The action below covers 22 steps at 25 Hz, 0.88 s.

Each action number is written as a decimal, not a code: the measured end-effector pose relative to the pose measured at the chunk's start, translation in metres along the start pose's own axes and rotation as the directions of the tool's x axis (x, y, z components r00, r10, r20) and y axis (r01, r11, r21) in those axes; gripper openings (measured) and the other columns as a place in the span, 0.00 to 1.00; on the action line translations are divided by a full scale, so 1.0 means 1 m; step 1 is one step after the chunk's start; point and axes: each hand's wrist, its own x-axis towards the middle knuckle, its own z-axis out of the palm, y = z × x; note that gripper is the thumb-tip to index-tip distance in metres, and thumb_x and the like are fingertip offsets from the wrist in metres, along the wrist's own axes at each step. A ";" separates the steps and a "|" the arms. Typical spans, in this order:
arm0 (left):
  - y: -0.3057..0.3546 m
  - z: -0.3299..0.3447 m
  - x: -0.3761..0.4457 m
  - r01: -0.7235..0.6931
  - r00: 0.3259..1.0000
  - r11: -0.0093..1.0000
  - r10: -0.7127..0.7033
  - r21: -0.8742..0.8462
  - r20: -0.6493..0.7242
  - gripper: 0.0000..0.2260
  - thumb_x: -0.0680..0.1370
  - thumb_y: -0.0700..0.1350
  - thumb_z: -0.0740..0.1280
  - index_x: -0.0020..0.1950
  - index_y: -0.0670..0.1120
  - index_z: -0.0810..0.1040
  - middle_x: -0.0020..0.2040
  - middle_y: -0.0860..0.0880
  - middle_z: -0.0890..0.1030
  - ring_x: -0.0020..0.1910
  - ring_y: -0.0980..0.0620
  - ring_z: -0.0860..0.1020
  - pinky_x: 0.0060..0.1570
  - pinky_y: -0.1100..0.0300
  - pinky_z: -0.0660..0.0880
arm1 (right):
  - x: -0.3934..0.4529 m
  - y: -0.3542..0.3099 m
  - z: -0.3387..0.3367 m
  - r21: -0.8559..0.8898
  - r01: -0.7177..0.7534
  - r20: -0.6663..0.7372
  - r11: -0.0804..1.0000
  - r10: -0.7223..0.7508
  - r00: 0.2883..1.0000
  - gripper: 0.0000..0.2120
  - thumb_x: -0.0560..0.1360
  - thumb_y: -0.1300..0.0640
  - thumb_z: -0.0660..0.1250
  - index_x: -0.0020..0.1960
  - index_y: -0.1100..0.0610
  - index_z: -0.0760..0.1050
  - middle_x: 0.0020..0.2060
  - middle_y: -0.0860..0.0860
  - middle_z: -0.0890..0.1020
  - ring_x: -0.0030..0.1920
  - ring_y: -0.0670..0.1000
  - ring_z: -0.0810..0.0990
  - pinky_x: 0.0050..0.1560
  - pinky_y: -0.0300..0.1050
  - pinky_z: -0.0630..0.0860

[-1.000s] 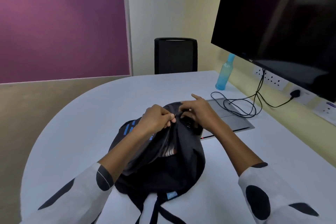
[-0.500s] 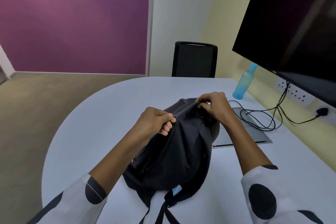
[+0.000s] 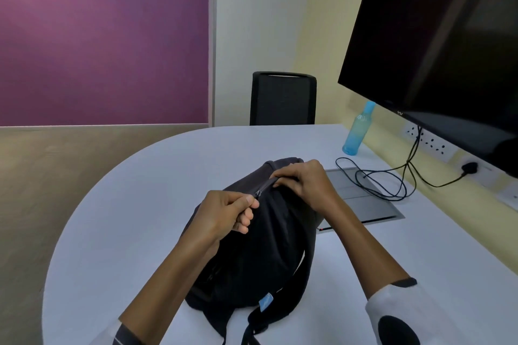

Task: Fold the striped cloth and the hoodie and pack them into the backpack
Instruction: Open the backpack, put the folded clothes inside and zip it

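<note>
The black backpack (image 3: 263,255) lies on the white table (image 3: 134,218) in front of me, its straps trailing toward the near edge. My left hand (image 3: 224,213) pinches the zipper pull (image 3: 257,193) on the top seam. At the far end of the same seam, my right hand (image 3: 305,179) grips the backpack's top fabric. The zipper line between my hands looks closed. Neither the striped cloth nor the hoodie shows; I cannot see inside the bag.
A blue water bottle (image 3: 357,130) stands at the back right of the table. Black cables (image 3: 378,182) coil over a grey floor-box lid (image 3: 361,199) right of the bag. A large dark monitor (image 3: 437,59) hangs on the right wall. A black chair (image 3: 283,98) sits behind the table.
The bag's opening, which showed striped cloth inside a second ago, is now zipped shut. My left hand has pulled the zipper leftward along the seam while the right hand holds the top.
</note>
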 end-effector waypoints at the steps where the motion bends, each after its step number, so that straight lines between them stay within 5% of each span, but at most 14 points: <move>1: -0.003 -0.003 -0.003 0.002 1.000 1.000 -0.002 -0.004 -0.001 0.10 0.79 0.39 0.64 0.43 0.37 0.82 0.25 0.49 0.75 0.23 0.58 0.72 0.26 0.66 0.73 | 0.000 0.002 0.001 0.003 -0.016 -0.018 1.000 0.017 1.000 0.07 0.74 0.57 0.71 0.51 0.52 0.84 0.39 0.42 0.85 0.44 0.38 0.81 0.58 0.44 0.75; 5: -0.012 -0.013 -0.010 0.043 0.999 0.997 -0.045 -0.056 -0.031 0.10 0.79 0.39 0.64 0.43 0.37 0.82 0.25 0.49 0.75 0.23 0.58 0.72 0.26 0.67 0.72 | 0.004 -0.001 0.008 -0.005 -0.093 0.000 0.996 0.093 0.996 0.07 0.74 0.57 0.71 0.50 0.51 0.84 0.41 0.43 0.86 0.47 0.42 0.82 0.58 0.48 0.76; 11: 0.000 -0.014 0.001 0.121 0.992 0.982 -0.124 -0.148 -0.015 0.10 0.79 0.40 0.64 0.43 0.38 0.82 0.28 0.50 0.75 0.24 0.59 0.71 0.27 0.69 0.72 | 0.006 -0.031 -0.003 0.049 -0.015 0.366 0.999 -0.004 0.930 0.20 0.69 0.54 0.74 0.61 0.49 0.78 0.53 0.43 0.80 0.55 0.40 0.76 0.58 0.32 0.70; 15: -0.004 -0.012 -0.002 0.111 0.994 0.985 -0.112 -0.131 0.000 0.09 0.79 0.39 0.64 0.44 0.37 0.82 0.27 0.50 0.74 0.23 0.60 0.70 0.26 0.69 0.70 | 0.000 -0.028 0.015 0.024 0.094 0.209 0.995 -0.097 0.973 0.10 0.69 0.55 0.75 0.50 0.54 0.84 0.42 0.44 0.82 0.45 0.45 0.79 0.51 0.46 0.76; 22: -0.023 -0.035 -0.012 0.039 0.999 0.998 -0.038 0.048 -0.021 0.09 0.78 0.39 0.65 0.41 0.40 0.82 0.23 0.52 0.73 0.22 0.58 0.70 0.24 0.67 0.69 | 0.009 -0.015 0.020 0.022 0.042 0.096 0.999 -0.044 0.994 0.07 0.71 0.52 0.73 0.48 0.49 0.84 0.40 0.38 0.82 0.44 0.42 0.80 0.50 0.50 0.77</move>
